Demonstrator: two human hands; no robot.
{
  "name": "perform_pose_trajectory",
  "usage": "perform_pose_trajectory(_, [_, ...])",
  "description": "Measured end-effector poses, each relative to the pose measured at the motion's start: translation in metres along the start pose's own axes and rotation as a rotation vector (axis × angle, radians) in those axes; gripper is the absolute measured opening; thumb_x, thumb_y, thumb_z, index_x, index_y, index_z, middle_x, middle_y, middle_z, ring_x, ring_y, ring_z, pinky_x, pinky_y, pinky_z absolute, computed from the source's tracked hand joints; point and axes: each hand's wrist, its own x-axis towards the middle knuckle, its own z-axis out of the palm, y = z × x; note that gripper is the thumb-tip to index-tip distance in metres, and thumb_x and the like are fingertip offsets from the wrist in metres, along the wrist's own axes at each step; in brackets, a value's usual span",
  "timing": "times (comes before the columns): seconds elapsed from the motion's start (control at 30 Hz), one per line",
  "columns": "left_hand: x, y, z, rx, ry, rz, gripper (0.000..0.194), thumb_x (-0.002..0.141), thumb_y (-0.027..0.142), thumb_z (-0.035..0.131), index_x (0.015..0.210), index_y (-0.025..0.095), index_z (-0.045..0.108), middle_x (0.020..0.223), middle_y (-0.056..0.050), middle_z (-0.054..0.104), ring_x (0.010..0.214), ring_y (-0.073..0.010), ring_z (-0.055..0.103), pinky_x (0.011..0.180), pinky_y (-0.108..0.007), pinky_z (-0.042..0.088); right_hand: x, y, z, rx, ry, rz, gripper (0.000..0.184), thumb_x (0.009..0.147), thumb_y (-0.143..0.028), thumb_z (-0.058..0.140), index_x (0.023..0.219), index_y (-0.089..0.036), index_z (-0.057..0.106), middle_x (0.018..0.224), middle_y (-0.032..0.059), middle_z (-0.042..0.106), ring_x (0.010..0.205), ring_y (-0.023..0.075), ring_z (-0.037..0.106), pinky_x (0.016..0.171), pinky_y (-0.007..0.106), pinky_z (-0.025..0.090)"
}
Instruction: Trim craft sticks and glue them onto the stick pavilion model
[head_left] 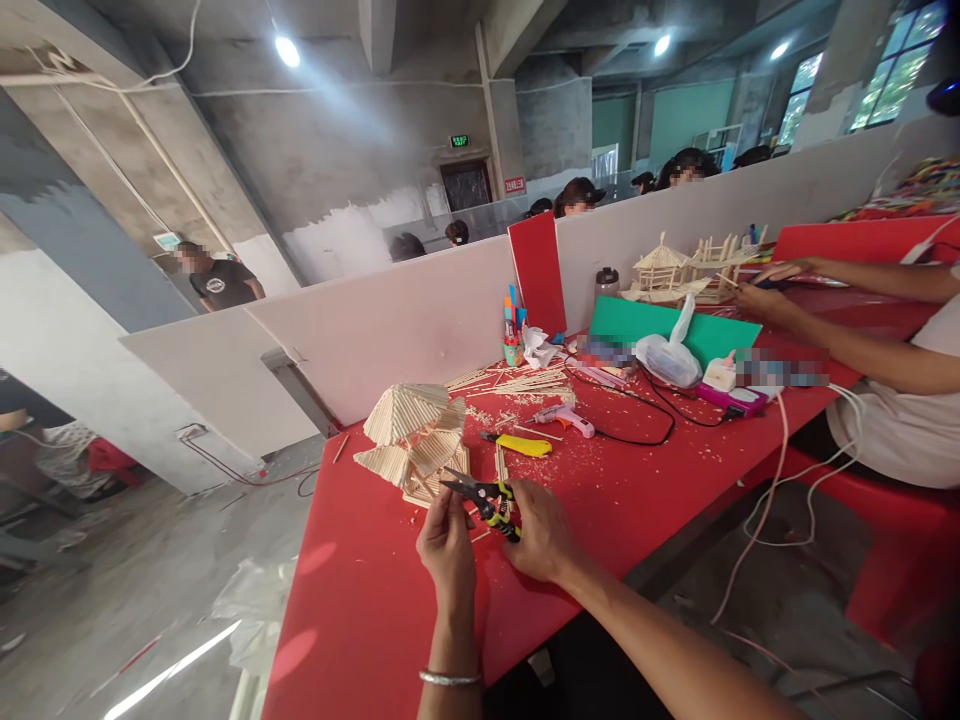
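My right hand [544,532] is wrapped round the handles of black and yellow-green shears [489,497], their blades pointing left. Just beside the blades, the fingers of my left hand [447,530] are pinched together; what lies between them is too small to make out. Right behind both hands stands a model building [412,430] made of pale wooden sticks, with layered, slanting roofs. A yellow utility knife [523,445] lies past the shears, and a pink glue gun [566,418] rests farther back.
Loose sticks [525,382] and shavings litter the red table [375,600]. A pen cup [513,350], a green board [660,335], a bagged container [667,358] and a purple power strip [731,400] stand toward the back. At right, a co-worker's hands [772,300] work beside another stick model [664,265].
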Motion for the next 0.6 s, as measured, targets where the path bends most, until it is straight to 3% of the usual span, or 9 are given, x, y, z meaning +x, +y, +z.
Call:
perform_pose_trajectory(0.17, [0.0001, 0.0003, -0.0013, -0.013, -0.001, -0.025, 0.03, 0.068, 0.044, 0.079, 0.073, 0.016, 0.071, 0.053, 0.003, 0.053, 0.047, -0.0097, 0.046, 0.046, -0.022, 0.039, -0.0005, -0.0017, 0.0008, -0.049, 0.022, -0.023, 0.061, 0.06, -0.014, 0.059, 0.12, -0.018, 0.049, 0.112, 0.0106, 0.06, 0.105, 0.0281, 0.052, 0.092, 0.04, 0.04])
perform_pose_trajectory(0.5, [-0.0013, 0.0034, -0.0003, -0.084, -0.091, -0.042, 0.034, 0.072, 0.049, 0.078, 0.074, 0.016, 0.068, 0.055, 0.004, 0.052, 0.047, -0.0078, 0.042, 0.047, -0.021, 0.037, -0.0032, -0.007, -0.0031, -0.096, 0.119, -0.004, 0.063, 0.063, -0.014, 0.059, 0.125, -0.018, 0.05, 0.108, 0.0102, 0.062, 0.103, 0.0283, 0.054, 0.091, 0.04, 0.04])
perform_pose_trajectory(0.6, [-0.0017, 0.0039, 0.0002, -0.125, -0.091, -0.07, 0.038, 0.069, 0.051, 0.08, 0.082, 0.016, 0.071, 0.056, 0.004, 0.053, 0.047, -0.0074, 0.042, 0.046, -0.02, 0.036, 0.0013, -0.0008, -0.0021, -0.061, 0.187, 0.107, 0.059, 0.069, -0.018, 0.059, 0.127, -0.017, 0.049, 0.111, 0.0115, 0.062, 0.104, 0.0284, 0.055, 0.091, 0.04, 0.042])
